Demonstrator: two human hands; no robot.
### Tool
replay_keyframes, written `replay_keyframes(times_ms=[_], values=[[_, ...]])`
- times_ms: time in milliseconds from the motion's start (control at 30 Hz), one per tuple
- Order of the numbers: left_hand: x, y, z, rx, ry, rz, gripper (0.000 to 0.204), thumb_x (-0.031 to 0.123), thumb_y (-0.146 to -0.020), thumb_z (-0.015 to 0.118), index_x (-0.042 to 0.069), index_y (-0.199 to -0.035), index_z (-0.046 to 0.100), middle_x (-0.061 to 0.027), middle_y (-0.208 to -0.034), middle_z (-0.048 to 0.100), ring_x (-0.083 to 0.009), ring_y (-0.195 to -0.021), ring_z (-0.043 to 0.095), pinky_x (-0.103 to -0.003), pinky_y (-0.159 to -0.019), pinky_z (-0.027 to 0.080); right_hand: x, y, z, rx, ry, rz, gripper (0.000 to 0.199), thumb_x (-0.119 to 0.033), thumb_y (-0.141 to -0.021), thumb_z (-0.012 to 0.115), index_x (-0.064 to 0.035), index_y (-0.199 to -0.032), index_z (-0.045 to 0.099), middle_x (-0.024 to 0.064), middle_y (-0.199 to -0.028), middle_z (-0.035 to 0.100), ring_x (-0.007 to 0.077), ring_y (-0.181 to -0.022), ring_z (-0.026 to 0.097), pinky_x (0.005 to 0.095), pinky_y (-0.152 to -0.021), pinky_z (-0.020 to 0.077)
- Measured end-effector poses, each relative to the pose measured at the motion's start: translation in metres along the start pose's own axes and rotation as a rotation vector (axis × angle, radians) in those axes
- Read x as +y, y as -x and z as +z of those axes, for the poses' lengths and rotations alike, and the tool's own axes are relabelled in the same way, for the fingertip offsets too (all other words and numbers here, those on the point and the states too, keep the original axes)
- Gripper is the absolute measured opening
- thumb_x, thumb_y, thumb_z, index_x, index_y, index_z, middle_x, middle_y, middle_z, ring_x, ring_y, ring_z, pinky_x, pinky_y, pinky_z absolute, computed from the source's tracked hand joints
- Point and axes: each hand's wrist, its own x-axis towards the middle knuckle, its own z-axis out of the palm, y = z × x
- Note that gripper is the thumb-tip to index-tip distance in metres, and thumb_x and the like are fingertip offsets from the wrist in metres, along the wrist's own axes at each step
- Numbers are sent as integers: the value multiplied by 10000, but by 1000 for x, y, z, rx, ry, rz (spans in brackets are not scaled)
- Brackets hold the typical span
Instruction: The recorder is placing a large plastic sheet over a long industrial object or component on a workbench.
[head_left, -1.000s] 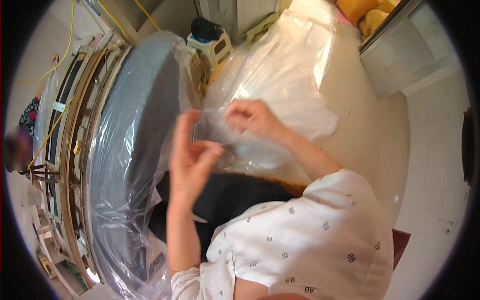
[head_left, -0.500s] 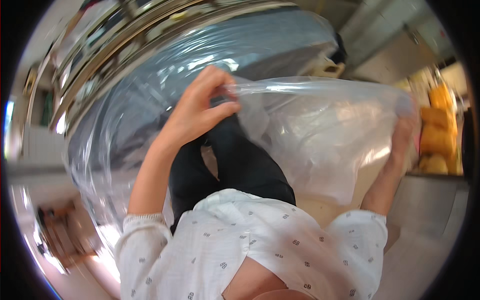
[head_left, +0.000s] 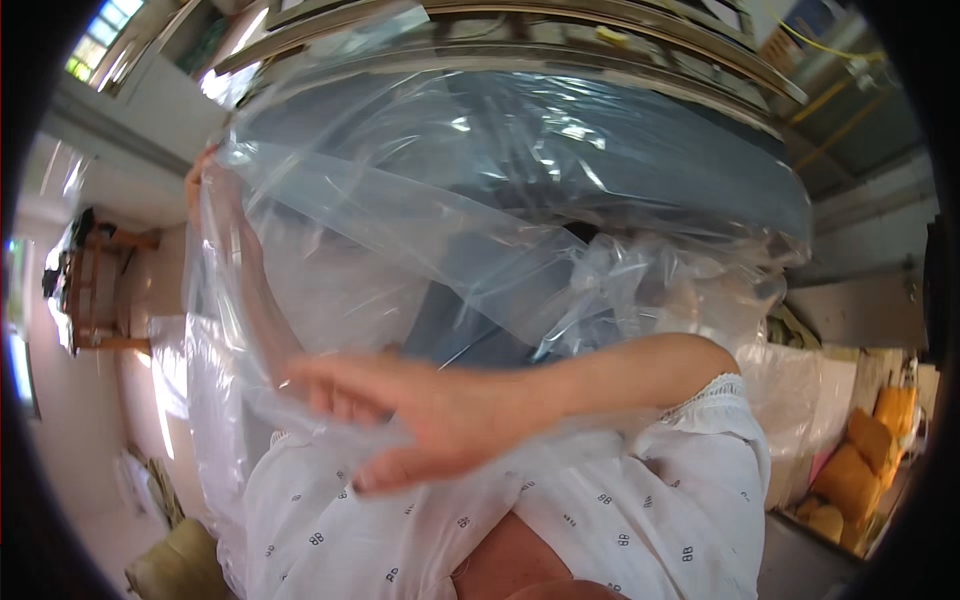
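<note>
Compared with the view half a second earlier, the clear plastic bag [head_left: 430,240] is now spread much wider and fills most of the centre of the picture, and the right hand [head_left: 420,420] has moved from the far right edge across the body to the lower centre. The left hand [head_left: 205,175] is raised higher, to the upper left.

Right hand: reaches leftward across the white patterned shirt [head_left: 620,500], palm side toward the camera. Fingers are slightly apart and extended along the lower hem of the bag, thumb below; the film lies against them, but whether they pinch it cannot be told.

Left hand: seen only through and beside the film at the bag's upper left corner. It appears closed on the bag edge; the finger positions are blurred by the plastic, so this cannot be told for certain.

Bag position: held up in front of the person, between the two hands, in front of a large round grey object wrapped in plastic film [head_left: 620,150] with a metal rim [head_left: 520,30] curving above it.

Surroundings: orange-yellow block-shaped packages [head_left: 860,470] sit stacked at the lower right. A wooden stand [head_left: 95,290] is at the far left. A yellow cable [head_left: 835,55] runs at the upper right
</note>
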Motion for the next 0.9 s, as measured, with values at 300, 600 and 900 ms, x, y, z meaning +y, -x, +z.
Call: replay_keyframes(times_ms=[300, 600, 900], values=[[60, 121, -90, -322, -876, -596, 212, 1, -768, 546, 83, -946, 629, -56, -1028, 542, -183, -970, 521, -300, -778, 412, 79, -78, -181, -22, 1480, 25, 531, -300, -798, 599, -95, -1257, 427, 76, -1354, 365, 269, -1241, 345, 433, -1010, 302], [3, -6, 18, -291, -1131, -105, 258, 243, -774, 632, 30, -919, 639, -68, -940, 580, -170, -817, 543, -263, -723, 429, 75, -85, -169, -23, 1644, 17, 563, -336, -826, 557, -115, -1308, 371, 40, -1386, 326, 248, -1283, 283, 476, -1043, 237], [-16, -16, 34, -260, -390, -388, 161, 166, -809, 605, 10, -848, 613, 18, -797, 546, -64, -748, 496, -218, -697, 397, 66, -81, -171, 49, 1517, -16, 637, -343, -796, 595, -79, -1322, 352, 95, -1408, 284, 308, -1292, 264, 428, -1055, 239]])
